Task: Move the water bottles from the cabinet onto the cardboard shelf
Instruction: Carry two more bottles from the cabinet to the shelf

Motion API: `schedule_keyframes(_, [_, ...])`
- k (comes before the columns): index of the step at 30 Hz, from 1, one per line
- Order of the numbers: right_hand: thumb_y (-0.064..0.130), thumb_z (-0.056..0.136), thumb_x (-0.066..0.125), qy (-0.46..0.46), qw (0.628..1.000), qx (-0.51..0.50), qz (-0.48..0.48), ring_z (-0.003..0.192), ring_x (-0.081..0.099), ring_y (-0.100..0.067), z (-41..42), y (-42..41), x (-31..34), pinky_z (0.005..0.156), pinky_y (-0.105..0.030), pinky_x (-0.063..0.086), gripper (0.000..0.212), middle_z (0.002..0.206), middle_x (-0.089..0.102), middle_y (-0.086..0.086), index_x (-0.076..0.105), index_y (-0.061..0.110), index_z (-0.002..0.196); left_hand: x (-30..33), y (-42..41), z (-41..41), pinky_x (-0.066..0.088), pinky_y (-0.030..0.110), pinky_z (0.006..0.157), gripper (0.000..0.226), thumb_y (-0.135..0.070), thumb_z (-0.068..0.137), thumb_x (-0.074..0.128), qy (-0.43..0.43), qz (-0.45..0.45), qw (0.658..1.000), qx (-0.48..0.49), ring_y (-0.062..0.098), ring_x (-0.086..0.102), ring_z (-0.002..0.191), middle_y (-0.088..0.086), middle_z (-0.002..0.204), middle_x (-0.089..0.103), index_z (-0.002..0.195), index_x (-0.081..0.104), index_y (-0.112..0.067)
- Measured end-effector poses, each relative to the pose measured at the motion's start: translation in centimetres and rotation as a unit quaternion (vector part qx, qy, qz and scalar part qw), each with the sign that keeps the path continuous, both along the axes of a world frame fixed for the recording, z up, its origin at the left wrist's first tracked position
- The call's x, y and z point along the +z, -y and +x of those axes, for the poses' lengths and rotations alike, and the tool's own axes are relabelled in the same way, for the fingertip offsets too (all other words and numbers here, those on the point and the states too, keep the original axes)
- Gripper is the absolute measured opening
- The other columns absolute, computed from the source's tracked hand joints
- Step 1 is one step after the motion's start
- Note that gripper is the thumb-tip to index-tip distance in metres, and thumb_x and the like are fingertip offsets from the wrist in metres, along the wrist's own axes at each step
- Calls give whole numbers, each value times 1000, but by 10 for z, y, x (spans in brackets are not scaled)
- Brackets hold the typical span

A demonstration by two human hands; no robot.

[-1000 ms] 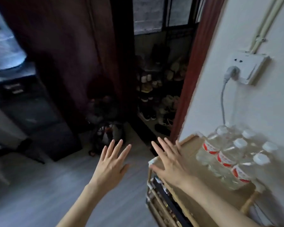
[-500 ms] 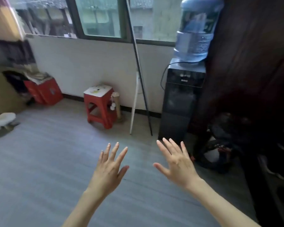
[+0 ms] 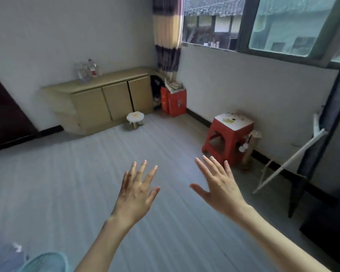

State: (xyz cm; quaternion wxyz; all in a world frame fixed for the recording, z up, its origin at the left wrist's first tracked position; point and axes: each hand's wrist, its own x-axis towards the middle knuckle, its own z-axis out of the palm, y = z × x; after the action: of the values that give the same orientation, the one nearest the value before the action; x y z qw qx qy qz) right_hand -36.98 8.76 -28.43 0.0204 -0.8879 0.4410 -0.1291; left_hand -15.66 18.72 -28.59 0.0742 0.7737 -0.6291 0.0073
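A: Crossing the room next, by the look of it. Left hand (image 3: 136,191) and right hand (image 3: 220,190) both held out over the grey floor (image 3: 67,193), fingers spread, holding nothing.

B: Bottles?

A: Small cluster of water bottles (image 3: 87,70) on top of the beige cabinet (image 3: 106,95), against the far wall, well apart from the hands. Blurry; count unclear.

B: Cardboard shelf?

A: Not in view.

B: Path?

A: Mostly open floor. Small white stool (image 3: 135,118) sits just in front of the cabinet doors; red stool (image 3: 229,137) is off to the right by the window wall.

B: Advice for the pickup?

A: Approach left of the white stool, stand square to the cabinet, grip one bottle per hand around the body, not the cap. Thin clear plastic likely flexes, so firm but not crushing.
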Motion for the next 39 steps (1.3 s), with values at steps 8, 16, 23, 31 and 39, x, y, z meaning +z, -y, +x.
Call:
schedule_keyframes(8, [72, 82, 12, 4, 995, 103, -3, 136, 32, -30, 125, 152, 22, 110, -54, 17, 78, 145, 39, -9, 25, 24, 142, 23, 113, 103, -7, 31, 108, 66, -61, 84, 12, -22, -68, 995, 76, 24, -9, 142, 2, 155, 2, 142, 4, -33])
schedule_keyframes(16, [69, 78, 18, 35, 981, 189, -23, 142, 18, -27, 259, 283, 45, 110, -44, -2, 80, 151, 28, -6, 19, 25, 144, 44, 221, 207, -6, 32, 111, 58, -49, 92, 26, -41, -90, 983, 152, 16, -21, 138, -5, 154, -11, 142, -3, -36])
schedule_keyframes(23, [79, 70, -8, 33, 969, 245, -21, 143, 14, -26, 392, 368, 23, 111, -44, -5, 95, 153, 23, -5, 16, 26, 145, 21, 289, 328, -7, 33, 111, 59, -51, 92, 26, -66, -84, 974, 200, 12, -24, 135, -3, 154, -9, 142, 0, -35])
schedule_keyframes(31, [68, 77, 16, 50, 970, 236, -30, 142, 18, -25, 574, 488, 34, 114, -49, 6, 81, 152, 27, -4, 22, 24, 144, 35, 391, 506, -5, 33, 112, 57, -49, 93, 27, -56, -110, 971, 206, 17, -20, 139, -3, 154, -8, 142, 4, -34])
schedule_keyframes(39, [65, 81, 24, 51, 972, 228, -32, 138, 29, -28, 703, 597, 35, 111, -51, 16, 73, 147, 37, -7, 30, 24, 141, 28, 507, 636, 9, 37, 112, 72, -60, 77, 9, -52, -134, 973, 182, 22, -4, 141, 2, 154, 10, 141, 20, -31])
